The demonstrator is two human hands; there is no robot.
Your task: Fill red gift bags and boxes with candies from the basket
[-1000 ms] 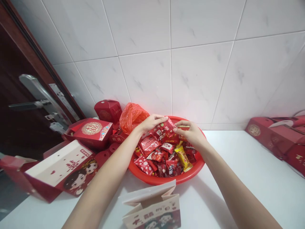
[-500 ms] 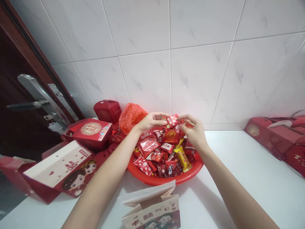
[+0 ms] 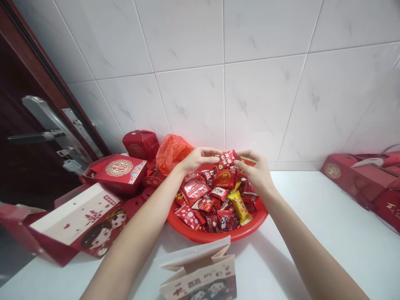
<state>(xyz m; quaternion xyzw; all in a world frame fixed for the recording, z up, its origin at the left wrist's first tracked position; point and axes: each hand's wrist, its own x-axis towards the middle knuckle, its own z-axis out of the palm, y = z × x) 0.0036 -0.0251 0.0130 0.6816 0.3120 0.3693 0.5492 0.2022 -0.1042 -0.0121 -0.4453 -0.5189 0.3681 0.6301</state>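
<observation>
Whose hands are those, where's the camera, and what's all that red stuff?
There's no robot here: you see a person's bare left hand and right hand. The camera is worn on their head, looking forward and down. Together the hands hold a small red packet above a red plastic basket full of wrapped snacks. The basket stands on a white tabletop. Nearer the camera is an open paper bag. A crumpled plastic bag and red gift boxes are at the left; more boxes sit at the right.
</observation>
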